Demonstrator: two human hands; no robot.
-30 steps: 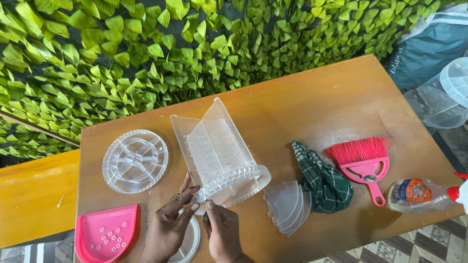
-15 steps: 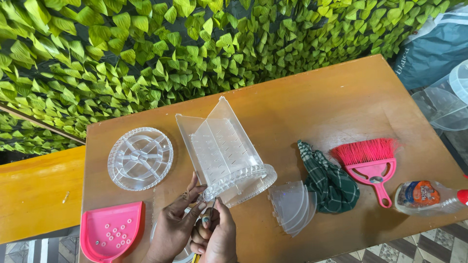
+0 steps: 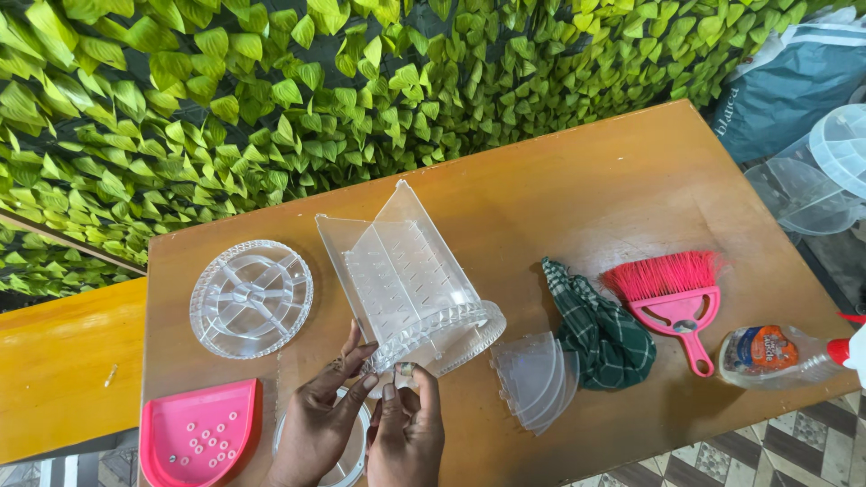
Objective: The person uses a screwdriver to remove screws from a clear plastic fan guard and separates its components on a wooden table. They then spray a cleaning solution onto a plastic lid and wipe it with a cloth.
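Note:
A clear plastic rack with divider panels and a round base (image 3: 410,284) lies tilted on the brown table (image 3: 586,198). My left hand (image 3: 320,415) and my right hand (image 3: 406,433) meet at the near rim of its round base, fingertips pinching the rim. Whether a small part sits between the fingers I cannot tell. Under my hands lies a round clear disc (image 3: 347,455), mostly hidden.
A clear round divided tray (image 3: 251,298) lies at left, a pink tray with small white pieces (image 3: 198,437) at the front left. Right of the rack: stacked clear fan-shaped panels (image 3: 537,379), a green checked cloth (image 3: 595,329), a pink hand brush (image 3: 672,298), a spray bottle (image 3: 785,352). Leafy wall behind.
My hands stay at the base rim; the fingers have shifted slightly. The rack has hardly moved, and the view has drifted a little.

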